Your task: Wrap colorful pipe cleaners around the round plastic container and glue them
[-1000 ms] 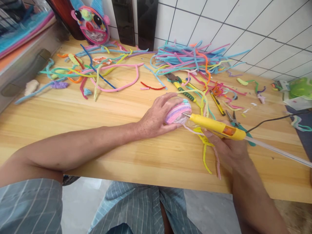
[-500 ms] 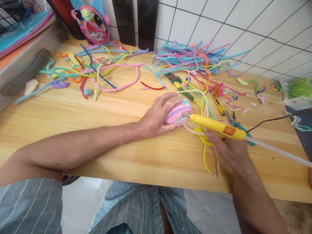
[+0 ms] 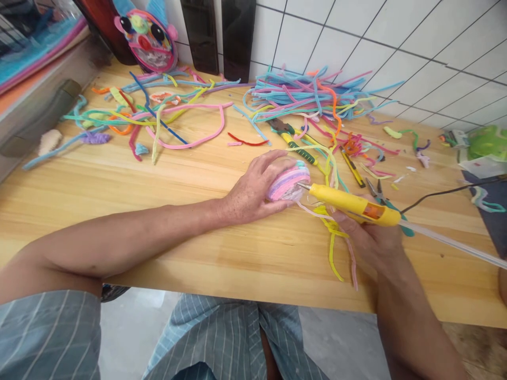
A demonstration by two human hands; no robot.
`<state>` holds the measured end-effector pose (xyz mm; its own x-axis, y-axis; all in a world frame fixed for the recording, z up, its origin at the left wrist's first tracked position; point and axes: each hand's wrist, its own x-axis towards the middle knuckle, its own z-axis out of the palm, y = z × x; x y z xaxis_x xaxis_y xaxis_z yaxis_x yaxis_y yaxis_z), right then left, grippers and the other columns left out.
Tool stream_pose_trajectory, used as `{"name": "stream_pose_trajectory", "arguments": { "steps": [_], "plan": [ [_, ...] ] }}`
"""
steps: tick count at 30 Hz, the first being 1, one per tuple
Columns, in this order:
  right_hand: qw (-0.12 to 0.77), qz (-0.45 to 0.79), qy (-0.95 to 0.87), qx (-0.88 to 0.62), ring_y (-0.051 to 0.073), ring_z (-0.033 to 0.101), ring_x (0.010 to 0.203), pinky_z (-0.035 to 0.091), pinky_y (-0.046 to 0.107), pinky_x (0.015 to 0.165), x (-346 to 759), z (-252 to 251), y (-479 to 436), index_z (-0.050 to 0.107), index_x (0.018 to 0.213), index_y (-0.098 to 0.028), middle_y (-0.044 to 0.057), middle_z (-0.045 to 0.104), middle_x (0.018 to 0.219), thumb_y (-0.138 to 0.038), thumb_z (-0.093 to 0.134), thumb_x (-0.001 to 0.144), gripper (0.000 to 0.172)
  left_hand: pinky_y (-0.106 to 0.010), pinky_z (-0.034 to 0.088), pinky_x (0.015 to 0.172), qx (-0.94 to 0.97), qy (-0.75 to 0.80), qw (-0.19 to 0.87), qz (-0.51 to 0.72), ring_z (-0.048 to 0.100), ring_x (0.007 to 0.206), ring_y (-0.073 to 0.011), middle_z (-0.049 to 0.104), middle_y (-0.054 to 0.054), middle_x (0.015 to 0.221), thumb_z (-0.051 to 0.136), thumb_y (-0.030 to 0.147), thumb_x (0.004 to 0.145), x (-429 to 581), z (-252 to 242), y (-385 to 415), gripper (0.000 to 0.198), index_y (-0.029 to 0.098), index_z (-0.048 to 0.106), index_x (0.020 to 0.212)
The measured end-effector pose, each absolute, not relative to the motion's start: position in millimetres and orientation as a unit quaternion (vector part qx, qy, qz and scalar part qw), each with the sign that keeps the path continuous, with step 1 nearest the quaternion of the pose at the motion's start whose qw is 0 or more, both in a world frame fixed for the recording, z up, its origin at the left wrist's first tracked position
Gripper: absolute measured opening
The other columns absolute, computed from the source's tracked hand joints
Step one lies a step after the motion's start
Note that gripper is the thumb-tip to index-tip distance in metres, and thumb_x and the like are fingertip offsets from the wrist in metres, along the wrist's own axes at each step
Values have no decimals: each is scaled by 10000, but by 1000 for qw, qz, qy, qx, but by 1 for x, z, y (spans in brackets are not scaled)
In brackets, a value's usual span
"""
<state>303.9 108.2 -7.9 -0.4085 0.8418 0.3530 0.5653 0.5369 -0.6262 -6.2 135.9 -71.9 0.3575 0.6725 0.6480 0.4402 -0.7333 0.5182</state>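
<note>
My left hand (image 3: 257, 187) is wrapped round a ball wound with pink, lilac and mint pipe cleaners (image 3: 287, 184), holding it on the table. A clear patch shows on the ball's lower right side. My right hand (image 3: 366, 232) grips a yellow hot glue gun (image 3: 344, 203), its metal nozzle at the ball's right side. Whether the tip touches the ball I cannot tell. A long clear glue stick (image 3: 447, 243) runs out of the gun's back. From the ball a pale pink strand trails toward yellow pipe cleaners (image 3: 332, 227) beside my right hand.
Green-and-yellow pliers (image 3: 295, 142), a yellow utility knife (image 3: 353, 168) and teal-handled pliers (image 3: 384, 198) lie beyond my hands. A heap of pipe cleaners (image 3: 293, 95) rests by the tiled wall. A decorated figure with eyes (image 3: 152, 42) stands back left. A black cord (image 3: 439, 195) crosses the right.
Both hands, the ball and the glue gun hold nearly the same position. The whole view has shifted very slightly.
</note>
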Motion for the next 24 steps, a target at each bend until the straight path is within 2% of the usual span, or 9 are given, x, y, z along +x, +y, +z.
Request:
{"name": "stream_pose_trajectory", "arguments": {
  "steps": [10, 17, 21, 24],
  "plan": [
    [341, 253, -789, -443, 196, 700, 773, 562, 334, 699, 302, -10, 108, 784, 949, -295, -10, 728, 871, -326, 775, 1000, 59, -635, 434, 1357, 811, 359, 135, 441, 484, 1635, -383, 514, -207, 1701, 777, 537, 1000, -6, -71, 135, 785, 287, 430, 1659],
    [483, 323, -644, -497, 163, 626, 687, 544, 335, 694, 314, 10, 121, 776, 866, -243, 12, 766, 842, -380, 834, 878, 150, -641, 448, 1345, 813, 355, 134, 442, 489, 1625, -390, 517, -201, 1677, 814, 446, 972, -9, -71, 134, 801, 280, 432, 1655],
    [520, 263, -585, -564, 163, 609, 707, 522, 351, 707, 357, 26, 141, 752, 906, -226, 55, 774, 937, -405, 811, 815, 209, -637, 475, 1328, 811, 355, 127, 448, 508, 1606, -390, 526, -203, 1654, 806, 455, 979, -9, -71, 135, 778, 276, 442, 1643],
    [472, 173, -530, -683, 166, 626, 761, 526, 353, 735, 401, 27, 157, 717, 955, -224, 91, 780, 1053, -352, 744, 867, 157, -631, 490, 1320, 810, 360, 125, 446, 518, 1600, -387, 527, -197, 1649, 805, 454, 978, -9, -70, 134, 766, 276, 448, 1633]
  ]
}}
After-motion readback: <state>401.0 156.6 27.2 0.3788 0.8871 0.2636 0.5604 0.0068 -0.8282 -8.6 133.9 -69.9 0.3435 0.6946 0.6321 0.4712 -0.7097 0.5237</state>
